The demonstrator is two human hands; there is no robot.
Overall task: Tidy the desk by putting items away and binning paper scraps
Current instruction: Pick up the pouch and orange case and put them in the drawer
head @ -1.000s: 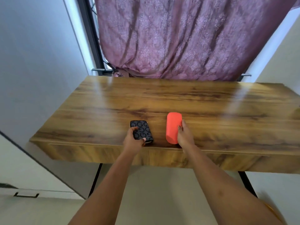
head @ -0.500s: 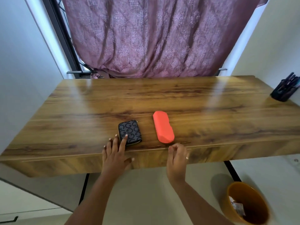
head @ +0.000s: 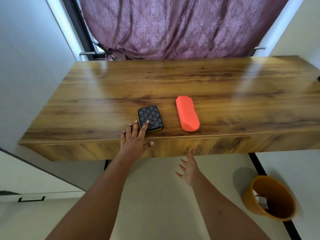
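Reaching over the near edge of the counter (head: 103, 94), the left hand (head: 136, 142) lies flat with its fingers straight and slightly spread. The forefinger tip rests on the near left corner of the patterned wallet (head: 152, 118), and the hand grips nothing. The wallet sits just ahead of that hand and a little to its right, close to the front edge. Its long axis runs away from the person, the far end leaning slightly left.

The red case (head: 187, 116) lies beside the wallet but apart from it, on the right, and points much the same way. The right hand (head: 188, 168) hangs in the air below the counter's front face, fingers spread and empty, with the case above and beyond it.

By my reading, the left hand is the nearer one for the wallet and need only slide forward and curl round its short sides. The case falls to the right hand.

The glossy wood-grain top looks slippery. A purple curtain (head: 181, 26) hangs behind it. On the floor to the right stands an orange bin (head: 249, 200) with paper scraps (head: 260, 200) inside.
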